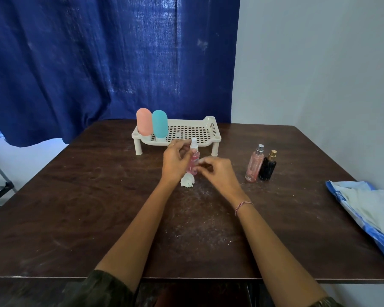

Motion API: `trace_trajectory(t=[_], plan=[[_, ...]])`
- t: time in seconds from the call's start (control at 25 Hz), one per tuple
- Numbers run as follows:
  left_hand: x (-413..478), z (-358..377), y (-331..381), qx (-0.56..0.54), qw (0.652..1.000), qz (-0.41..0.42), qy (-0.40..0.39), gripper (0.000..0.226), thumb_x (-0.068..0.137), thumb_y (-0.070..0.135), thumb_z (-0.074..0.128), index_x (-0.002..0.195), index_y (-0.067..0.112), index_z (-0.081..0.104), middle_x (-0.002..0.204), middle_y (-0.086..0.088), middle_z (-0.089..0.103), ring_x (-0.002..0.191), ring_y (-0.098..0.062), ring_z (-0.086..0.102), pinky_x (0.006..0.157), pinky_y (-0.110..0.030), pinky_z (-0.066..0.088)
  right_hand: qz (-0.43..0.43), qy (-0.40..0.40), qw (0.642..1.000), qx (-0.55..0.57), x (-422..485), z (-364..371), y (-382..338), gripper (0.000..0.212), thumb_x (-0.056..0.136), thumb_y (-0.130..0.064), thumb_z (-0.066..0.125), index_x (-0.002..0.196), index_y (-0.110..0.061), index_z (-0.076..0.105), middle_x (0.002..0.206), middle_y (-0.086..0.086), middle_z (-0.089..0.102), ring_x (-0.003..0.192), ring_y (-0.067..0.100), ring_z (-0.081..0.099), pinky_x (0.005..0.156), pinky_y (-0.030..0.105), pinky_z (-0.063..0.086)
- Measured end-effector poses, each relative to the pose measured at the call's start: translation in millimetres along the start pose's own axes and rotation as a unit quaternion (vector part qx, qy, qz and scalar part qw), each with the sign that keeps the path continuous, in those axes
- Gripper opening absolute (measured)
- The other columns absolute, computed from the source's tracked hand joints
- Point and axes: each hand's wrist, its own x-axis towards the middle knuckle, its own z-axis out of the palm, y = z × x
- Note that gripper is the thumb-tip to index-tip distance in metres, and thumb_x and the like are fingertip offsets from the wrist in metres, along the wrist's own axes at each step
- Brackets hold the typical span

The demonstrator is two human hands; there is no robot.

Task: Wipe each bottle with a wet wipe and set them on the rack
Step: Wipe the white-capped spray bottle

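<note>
Nearest to the camera, two bare forearms reach forward over the dark brown worktop (75,218); the right wrist carries a thin bracelet (243,206). At the right edge of the worktop lies a blue and white packet (364,209) with pale sheets showing inside it.

Further in, a crumpled white wipe (187,181) lies on the worktop, just below the hands. The left hand (175,161) holds a small pink spray bottle (193,161) upright, with its fingers curled around the side of the bottle near the white cap. The right hand (217,171) is beside the bottle with its fingers bent in toward the lower part; I cannot tell if they really grip it or only touch it.

To the right, well apart from the hands, a tall pink bottle (254,163) and a black bottle (268,166) stand touching each other on the worktop.

Behind the hands stands a white rack (208,131) on short legs, with a perforated floor. At its left end it holds a pink tube (144,121) and a teal tube (159,124), both standing cap-down and side by side. The rest of the rack is bare.

Behind all hangs a blue curtain (98,63).
</note>
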Motion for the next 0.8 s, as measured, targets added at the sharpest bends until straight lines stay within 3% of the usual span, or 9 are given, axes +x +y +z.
trace_trajectory(t=[0.12,0.28,0.44,0.6,0.68,0.8], plan=[[0,-1,-6,-0.029,0.999,-0.009,0.02,0.028,0.084,0.012,0.069,0.112,0.007,0.064,0.101,0.005,0.057,0.084,0.009,0.058,0.079,-0.003,0.046,-0.066,-0.074,0.993,-0.063,-1,8,5,0.02,0.081,-0.014,0.07,0.1,-0.01,0.072,0.103,0.003,0.069,0.095,0.012,0.057,0.089,0.021,0.044],[0,-1,-8,-0.071,0.997,-0.024,0.014,0.023,0.082,0.017,0.072,0.102,0.018,0.061,0.099,0.009,0.064,0.091,0.009,0.06,0.08,-0.005,0.047,-0.087,-0.155,0.979,-0.096,-1,13,8,0.031,0.079,-0.016,0.072,0.11,-0.011,0.068,0.114,0.002,0.063,0.106,0.014,0.049,0.094,0.023,0.04],[1,-3,-6,-0.066,0.998,-0.016,0.016,0.023,0.08,0.02,0.075,0.097,0.02,0.059,0.091,0.015,0.063,0.087,0.003,0.061,0.077,-0.006,0.048,-0.066,-0.133,0.984,-0.1,2,12,12,0.034,0.079,-0.013,0.071,0.113,-0.011,0.066,0.111,0.003,0.064,0.099,0.01,0.053,0.088,0.016,0.039],[-1,-3,-4,-0.059,0.998,-0.005,0.009,0.023,0.079,0.022,0.076,0.095,0.025,0.059,0.087,0.021,0.062,0.085,0.005,0.061,0.078,-0.008,0.049,-0.001,-0.036,0.999,0.028,-2,4,17,0.031,0.077,-0.003,0.069,0.106,-0.013,0.069,0.085,-0.01,0.066,0.076,0.0,0.06,0.076,0.012,0.047],[-2,-3,-3,-0.059,0.998,0.001,0.008,0.024,0.079,0.022,0.076,0.095,0.024,0.059,0.088,0.019,0.063,0.085,0.005,0.061,0.076,-0.007,0.049,0.036,-0.021,0.994,0.099,-2,0,19,0.03,0.077,-0.004,0.071,0.102,-0.02,0.07,0.082,-0.016,0.067,0.077,-0.003,0.062,0.074,0.011,0.048],[-2,-1,-4,-0.053,0.999,0.003,0.005,0.026,0.08,0.024,0.075,0.101,0.023,0.059,0.095,0.013,0.063,0.087,0.003,0.061,0.074,-0.004,0.048,0.1,-0.017,0.969,0.226,-1,-6,19,0.024,0.08,-0.009,0.071,0.097,-0.026,0.071,0.086,-0.008,0.071,0.079,0.005,0.067,0.062,0.02,0.053]])
